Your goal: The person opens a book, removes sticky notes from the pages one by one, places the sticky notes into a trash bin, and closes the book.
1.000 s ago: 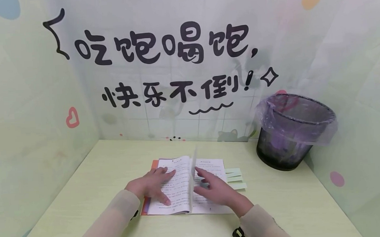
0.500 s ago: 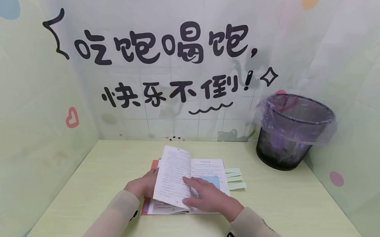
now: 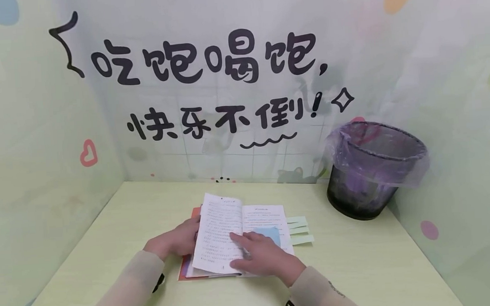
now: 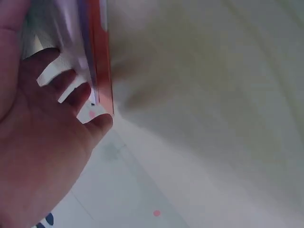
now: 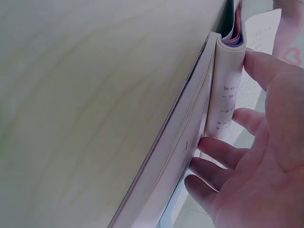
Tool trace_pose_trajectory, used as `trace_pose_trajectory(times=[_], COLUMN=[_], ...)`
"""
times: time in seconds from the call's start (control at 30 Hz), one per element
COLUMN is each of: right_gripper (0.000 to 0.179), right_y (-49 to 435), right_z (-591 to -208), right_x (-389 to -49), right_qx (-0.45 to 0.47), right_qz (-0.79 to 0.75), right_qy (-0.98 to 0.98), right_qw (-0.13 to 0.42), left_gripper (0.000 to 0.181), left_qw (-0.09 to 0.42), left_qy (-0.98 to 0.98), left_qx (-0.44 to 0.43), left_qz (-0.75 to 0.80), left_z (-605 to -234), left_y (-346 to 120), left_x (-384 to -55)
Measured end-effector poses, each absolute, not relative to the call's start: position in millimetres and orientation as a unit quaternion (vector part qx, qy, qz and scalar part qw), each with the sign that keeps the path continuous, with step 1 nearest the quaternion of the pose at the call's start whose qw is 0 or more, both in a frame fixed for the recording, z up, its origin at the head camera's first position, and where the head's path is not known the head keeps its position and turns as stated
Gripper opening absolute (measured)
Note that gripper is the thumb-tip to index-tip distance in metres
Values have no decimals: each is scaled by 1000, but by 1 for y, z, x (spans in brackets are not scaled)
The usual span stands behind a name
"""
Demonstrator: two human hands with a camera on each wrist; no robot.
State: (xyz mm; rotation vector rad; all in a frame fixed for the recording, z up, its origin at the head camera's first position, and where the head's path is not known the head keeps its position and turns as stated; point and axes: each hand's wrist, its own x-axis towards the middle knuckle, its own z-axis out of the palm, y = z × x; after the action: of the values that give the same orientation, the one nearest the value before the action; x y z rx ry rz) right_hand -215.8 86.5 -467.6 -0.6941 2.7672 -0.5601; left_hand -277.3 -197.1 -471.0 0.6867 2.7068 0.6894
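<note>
An open book [image 3: 262,212] lies on the table, with printed text on both sides. A raised page [image 3: 220,233] leans over the left side and covers the fingers of my left hand [image 3: 182,237], which is at the book's left edge. In the left wrist view those fingers [image 4: 71,83] are spread loosely beside the orange cover edge [image 4: 102,61]. My right hand [image 3: 267,258] touches the page near the spine with extended fingers; the right wrist view shows its fingertips [image 5: 209,145] against the paper. Partly behind that hand, a blue sticky note [image 3: 270,236] sits on the right page.
Pale green tabs [image 3: 300,231] stick out from the book's right edge. A dark bin [image 3: 361,193] with a purple liner stands at the table's back right. Pale table surface [image 3: 337,254] surrounds the book, and printed wall sheets rise behind it and at both sides.
The page, nearly upright a second ago, has swung left over my left hand's fingers. My right hand moved slightly left with it, and the blue sticky note came into view.
</note>
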Motion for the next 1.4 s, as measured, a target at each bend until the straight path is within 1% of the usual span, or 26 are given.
trace_pose_trajectory(times=[0.1, 0.13, 0.23, 0.3, 0.37, 0.43, 0.57, 0.63, 0.77, 0.83, 1.0, 1.07, 1.27, 1.4], right_gripper=[78, 78, 79, 78, 78, 78, 78, 77, 75, 77, 98, 104, 102, 104], right_y=[82, 80, 76, 74, 74, 73, 72, 72, 72, 73, 74, 74, 75, 80], right_z=[-470, -471, -472, -472, -472, -472, -474, -474, -475, -475, -474, -475, -477, -475], right_x=[-217, -217, -217, -217, -217, -217, -216, -215, -214, -214, -214, -215, -216, -218], right_qx=[-244, -246, -247, -247, -248, -250, -256, -260, -264, -262, -230, -218, -216, -218], right_qz=[-161, -150, -122, -113, -107, -105, -97, -92, -84, -80, -99, -106, -110, -129], right_qy=[950, 952, 957, 958, 959, 959, 958, 958, 958, 960, 966, 968, 967, 962], right_qw=[107, 105, 94, 91, 87, 85, 80, 77, 70, 66, 67, 69, 73, 98], left_gripper=[72, 73, 67, 65, 69, 80, 110, 122, 133, 136, 137, 137, 134, 125], left_qw=[132, 129, 109, 94, 92, 106, 151, 169, 185, 198, 226, 231, 243, 243], left_qy=[944, 950, 964, 964, 956, 943, 924, 920, 924, 925, 924, 924, 925, 926], left_qx=[201, 183, 144, 141, 156, 184, 230, 241, 240, 231, 215, 209, 202, 206], left_qz=[224, 216, 194, 207, 231, 255, 265, 258, 234, 226, 220, 221, 211, 205], left_z=[-465, -463, -457, -453, -451, -451, -452, -452, -448, -444, -442, -443, -441, -440], left_y=[-207, -210, -212, -208, -201, -192, -171, -160, -144, -140, -137, -137, -137, -137], left_x=[-278, -278, -278, -277, -275, -273, -269, -268, -266, -266, -268, -269, -271, -275])
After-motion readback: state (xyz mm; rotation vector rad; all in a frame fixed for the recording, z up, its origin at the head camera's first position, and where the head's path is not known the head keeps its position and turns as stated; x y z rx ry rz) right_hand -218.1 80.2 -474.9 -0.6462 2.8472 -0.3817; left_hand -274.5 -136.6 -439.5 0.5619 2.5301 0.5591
